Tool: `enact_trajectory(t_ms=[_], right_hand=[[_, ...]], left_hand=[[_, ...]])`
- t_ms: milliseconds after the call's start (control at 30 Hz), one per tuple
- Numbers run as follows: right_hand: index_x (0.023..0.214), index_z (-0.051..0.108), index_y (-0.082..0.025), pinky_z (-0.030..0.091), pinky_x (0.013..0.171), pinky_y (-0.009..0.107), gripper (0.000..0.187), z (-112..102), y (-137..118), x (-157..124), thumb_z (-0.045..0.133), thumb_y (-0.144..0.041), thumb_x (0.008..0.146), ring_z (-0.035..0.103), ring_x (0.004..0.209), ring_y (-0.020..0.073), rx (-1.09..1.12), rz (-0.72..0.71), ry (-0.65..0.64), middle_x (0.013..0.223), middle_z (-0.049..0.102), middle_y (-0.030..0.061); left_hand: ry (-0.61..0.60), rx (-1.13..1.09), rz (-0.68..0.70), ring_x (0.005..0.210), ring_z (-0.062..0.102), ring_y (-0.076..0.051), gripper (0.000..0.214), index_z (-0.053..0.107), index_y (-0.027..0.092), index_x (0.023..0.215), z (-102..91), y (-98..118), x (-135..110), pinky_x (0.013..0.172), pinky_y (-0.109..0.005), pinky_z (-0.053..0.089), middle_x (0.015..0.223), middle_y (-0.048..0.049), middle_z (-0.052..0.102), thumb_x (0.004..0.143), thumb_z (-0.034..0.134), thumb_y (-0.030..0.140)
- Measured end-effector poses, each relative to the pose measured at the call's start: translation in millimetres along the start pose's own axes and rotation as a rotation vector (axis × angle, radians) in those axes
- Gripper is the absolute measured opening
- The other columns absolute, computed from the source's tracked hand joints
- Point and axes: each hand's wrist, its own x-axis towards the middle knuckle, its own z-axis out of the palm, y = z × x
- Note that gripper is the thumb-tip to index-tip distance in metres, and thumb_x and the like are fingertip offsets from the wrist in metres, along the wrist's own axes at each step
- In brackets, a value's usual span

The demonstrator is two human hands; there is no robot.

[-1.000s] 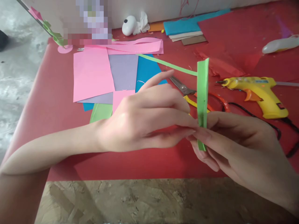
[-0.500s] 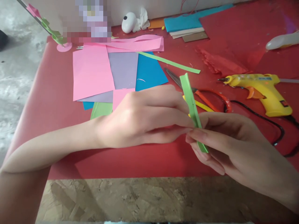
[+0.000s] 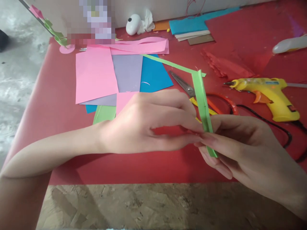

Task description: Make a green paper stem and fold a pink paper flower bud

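A folded green paper strip [image 3: 202, 102] stands nearly upright between both hands, leaning slightly left at the top. My left hand [image 3: 153, 123] reaches across from the left and pinches the strip's lower part with its fingertips. My right hand [image 3: 242, 147] comes from the lower right, with thumb and fingers closed on the same lower part of the strip. The strip's bottom end pokes out below my right fingers. Both hands hover above the red table cover [image 3: 144, 166].
Scissors [image 3: 192, 91] with orange and yellow handles lie just behind the hands. A yellow glue gun [image 3: 266, 94] with a black cord lies to the right. Pink [image 3: 94, 73], purple and blue paper sheets lie at the back left, with a thin green strip [image 3: 172, 65] beside them.
The green strip tilted left, then came back up closer to upright while both hands kept pinching it. My left index finger, stretched out before, has curled in.
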Motion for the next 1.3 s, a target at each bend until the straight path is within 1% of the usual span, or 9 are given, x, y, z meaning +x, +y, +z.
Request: enact_trajectory(t_ms=[133, 300, 433, 567, 700, 833, 967, 1133, 1300], right_hand=[[0.063, 0.060, -0.021, 0.031, 0.030, 0.011, 0.014, -1, 2, 1, 0.067, -0.020, 0.075, 0.044, 0.032, 0.0030, -0.050, -0.051, 0.028, 0.048, 0.052, -0.0066], [0.063, 0.061, -0.020, 0.030, 0.030, 0.012, 0.013, -2, 5, 5, 0.068, -0.017, 0.073, 0.044, 0.033, 0.0033, -0.057, -0.053, 0.028, 0.047, 0.052, -0.0064], [0.060, 0.058, -0.019, 0.031, 0.030, 0.011, 0.018, -3, 5, 6, 0.068, -0.020, 0.075, 0.044, 0.033, 0.0026, -0.055, -0.049, 0.013, 0.048, 0.053, -0.0062], [0.063, 0.061, -0.020, 0.032, 0.029, 0.012, 0.019, -4, 4, 5, 0.066, -0.029, 0.079, 0.045, 0.033, 0.0038, -0.109, -0.110, 0.047, 0.047, 0.052, -0.0054], [0.065, 0.062, -0.022, 0.032, 0.028, 0.012, 0.017, -5, 6, 2, 0.064, -0.027, 0.082, 0.046, 0.034, 0.0039, -0.166, -0.180, 0.083, 0.050, 0.053, -0.0054], [0.065, 0.060, -0.022, 0.034, 0.032, 0.010, 0.018, -2, 6, 0, 0.062, -0.022, 0.082, 0.047, 0.037, 0.0020, -0.281, -0.258, 0.126, 0.051, 0.053, -0.0068], [0.061, 0.058, -0.020, 0.034, 0.033, 0.011, 0.018, 4, 3, 0, 0.063, -0.021, 0.079, 0.045, 0.036, 0.0023, -0.439, -0.311, 0.202, 0.049, 0.051, -0.0059], [0.061, 0.057, -0.018, 0.034, 0.032, 0.011, 0.019, 4, 3, 0, 0.068, -0.022, 0.076, 0.045, 0.035, 0.0033, -0.409, -0.293, 0.187, 0.047, 0.051, -0.0054], [0.061, 0.056, -0.018, 0.035, 0.034, 0.012, 0.023, 0, 6, -1, 0.063, -0.024, 0.082, 0.046, 0.038, 0.0018, -0.372, -0.332, 0.206, 0.051, 0.051, -0.0052]], left_hand=[[-0.031, 0.006, 0.007, 0.077, 0.066, -0.011, 0.005, 0.062, 0.014, 0.077, -0.2, -1, 0, 0.074, -0.023, 0.054, 0.076, -0.0049, 0.067, 0.082, 0.061, 0.012], [0.000, 0.011, -0.016, 0.076, 0.064, -0.008, 0.008, 0.062, 0.016, 0.079, 4.9, -6, -5, 0.082, -0.025, 0.055, 0.077, -0.0015, 0.067, 0.083, 0.058, 0.010], [0.031, -0.013, -0.046, 0.075, 0.063, -0.008, 0.007, 0.062, 0.013, 0.079, 8.4, -8, -6, 0.083, -0.025, 0.055, 0.078, -0.0025, 0.068, 0.082, 0.058, 0.009], [0.047, -0.047, -0.079, 0.076, 0.064, -0.008, 0.006, 0.062, 0.015, 0.080, 8.0, -8, -5, 0.080, -0.024, 0.056, 0.079, -0.0010, 0.068, 0.084, 0.058, 0.013], [0.060, -0.098, -0.067, 0.081, 0.064, -0.008, 0.008, 0.063, 0.015, 0.084, 8.2, -7, -5, 0.074, -0.022, 0.056, 0.084, -0.0045, 0.069, 0.086, 0.056, 0.013], [0.091, -0.073, -0.063, 0.079, 0.063, -0.008, 0.004, 0.064, 0.012, 0.084, 9.1, -5, -6, 0.077, -0.021, 0.054, 0.081, -0.0052, 0.068, 0.081, 0.064, 0.012], [0.066, -0.040, -0.086, 0.077, 0.065, -0.009, 0.003, 0.063, 0.015, 0.080, 8.9, -4, -7, 0.085, -0.026, 0.055, 0.081, -0.0021, 0.068, 0.081, 0.063, 0.012], [0.040, 0.069, -0.065, 0.074, 0.062, -0.009, 0.008, 0.056, 0.018, 0.078, 12.1, -7, -9, 0.081, -0.027, 0.055, 0.077, 0.0001, 0.065, 0.084, 0.058, 0.013], [0.118, 0.067, -0.078, 0.067, 0.054, -0.009, 0.013, 0.042, 0.019, 0.079, 14.6, -12, -8, 0.068, -0.026, 0.054, 0.073, 0.0011, 0.054, 0.088, 0.042, 0.010]])
